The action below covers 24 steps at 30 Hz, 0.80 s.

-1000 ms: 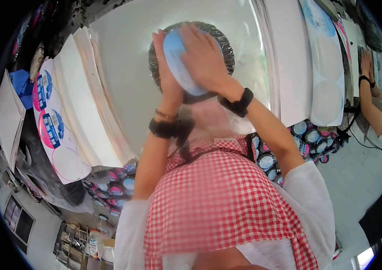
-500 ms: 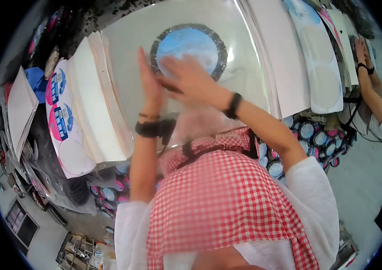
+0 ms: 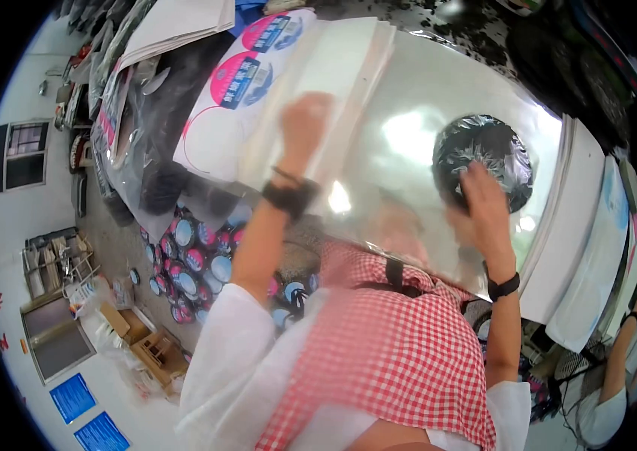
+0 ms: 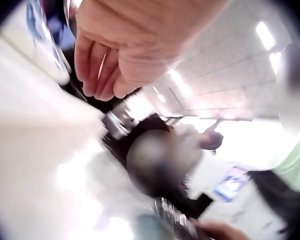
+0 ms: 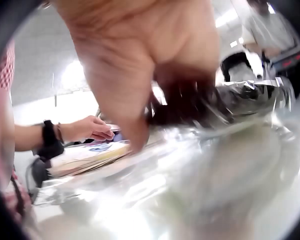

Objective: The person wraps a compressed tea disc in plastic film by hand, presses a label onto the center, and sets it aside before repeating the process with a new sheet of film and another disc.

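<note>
The round black disc in crinkled clear film (image 3: 485,149) lies on the shiny metal bench (image 3: 409,90) at the person's right. The right hand (image 3: 481,207) rests on its near edge; I cannot tell whether its grip pinches the film. The left hand (image 3: 303,122), blurred, hovers over the stack of white sheets (image 3: 345,52), its grip loose and seemingly holding nothing.

The person's bare left arm (image 3: 258,248) stretches out nearly straight toward 1 o'clock in the head view. Its left hand (image 3: 305,120) is blurred there, and the left wrist view shows its fingers (image 4: 97,70) loosely bent toward the palm. The bare right arm (image 3: 505,338) rises toward 12 o'clock, and its right hand (image 3: 484,204) lies palm down, fingers straight and slightly spread, at 4 o'clock from the left hand and well apart from it.
</note>
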Tool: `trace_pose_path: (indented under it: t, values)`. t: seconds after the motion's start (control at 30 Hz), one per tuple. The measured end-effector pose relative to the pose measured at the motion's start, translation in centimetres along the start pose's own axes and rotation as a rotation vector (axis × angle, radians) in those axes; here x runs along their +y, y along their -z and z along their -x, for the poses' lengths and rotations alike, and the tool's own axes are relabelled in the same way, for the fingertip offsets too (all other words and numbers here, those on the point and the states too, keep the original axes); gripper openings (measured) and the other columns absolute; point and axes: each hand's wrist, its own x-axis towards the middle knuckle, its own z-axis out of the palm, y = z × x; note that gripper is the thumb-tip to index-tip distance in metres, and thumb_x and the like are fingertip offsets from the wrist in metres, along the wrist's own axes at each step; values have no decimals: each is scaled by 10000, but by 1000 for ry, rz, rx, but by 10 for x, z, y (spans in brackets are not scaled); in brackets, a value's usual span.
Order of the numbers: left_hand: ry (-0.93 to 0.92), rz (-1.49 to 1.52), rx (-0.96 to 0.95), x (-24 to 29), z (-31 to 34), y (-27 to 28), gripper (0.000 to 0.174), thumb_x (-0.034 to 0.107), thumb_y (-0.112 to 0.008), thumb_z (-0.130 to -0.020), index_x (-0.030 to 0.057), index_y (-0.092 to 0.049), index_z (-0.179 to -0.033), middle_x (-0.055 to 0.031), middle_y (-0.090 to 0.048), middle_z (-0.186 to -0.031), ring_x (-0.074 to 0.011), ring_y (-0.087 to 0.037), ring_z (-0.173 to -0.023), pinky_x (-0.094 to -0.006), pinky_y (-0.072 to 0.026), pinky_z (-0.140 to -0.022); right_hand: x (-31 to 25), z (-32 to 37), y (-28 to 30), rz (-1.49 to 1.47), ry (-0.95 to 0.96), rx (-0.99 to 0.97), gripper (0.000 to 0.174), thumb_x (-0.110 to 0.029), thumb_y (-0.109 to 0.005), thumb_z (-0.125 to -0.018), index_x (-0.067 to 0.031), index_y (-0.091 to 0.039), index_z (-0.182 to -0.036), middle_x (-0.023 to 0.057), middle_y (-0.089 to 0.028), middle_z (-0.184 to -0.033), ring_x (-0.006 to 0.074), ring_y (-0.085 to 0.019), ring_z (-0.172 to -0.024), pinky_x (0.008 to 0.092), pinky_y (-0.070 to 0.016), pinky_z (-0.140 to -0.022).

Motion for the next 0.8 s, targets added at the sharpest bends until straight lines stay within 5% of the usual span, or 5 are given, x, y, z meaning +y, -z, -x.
trace_pose_path:
  t: [0.07,0.23,0.53,0.73,0.8]
  values:
    - [18,-525,147,-63,-22,29,80,129,-653,-841,59,-690,-836,-74,-692,-904,-274,-656,-854,-343,-506,-731,1,8,-10,-223,-34,-201,431,-186,-683,-786,-48,-605,-1187,179,-495,-1363,328,-515,-1213,451,-413,-985]
    - [-266,-689,204,-104,-29,37,270,134,-710,-790,27,-668,-1035,-71,-673,-1065,-258,-634,-982,-340,-504,-846,11,-9,-31,72,-183,-84,575,-358,-653,-834,-65,-505,-1306,112,-423,-1434,293,-408,-1287,440,-292,-1048]
    - [-56,-558,175,-117,-35,41,175,198,-700,-816,51,-722,-908,-94,-710,-971,-241,-686,-839,-322,-527,-717,12,-6,-37,72,-221,-86,582,-373,-644,-834,-96,-497,-1324,85,-405,-1448,284,-410,-1253,408,-269,-1044]
    - [411,-75,61,-154,-74,92,244,211,-733,-817,29,-719,-979,19,-678,-814,-75,-590,-668,-202,-431,-570,15,-6,-32,-31,-217,-105,585,-335,-649,-838,-82,-480,-1338,101,-389,-1459,310,-400,-1270,441,-279,-1054]
    - [786,535,60,-207,-86,135,343,171,-726,-802,68,-678,-1125,-42,-672,-913,-120,-600,-736,-276,-495,-683,19,-6,-18,-163,-222,-132,584,-305,-653,-841,-76,-473,-1346,117,-378,-1466,331,-394,-1277,461,-283,-1058]
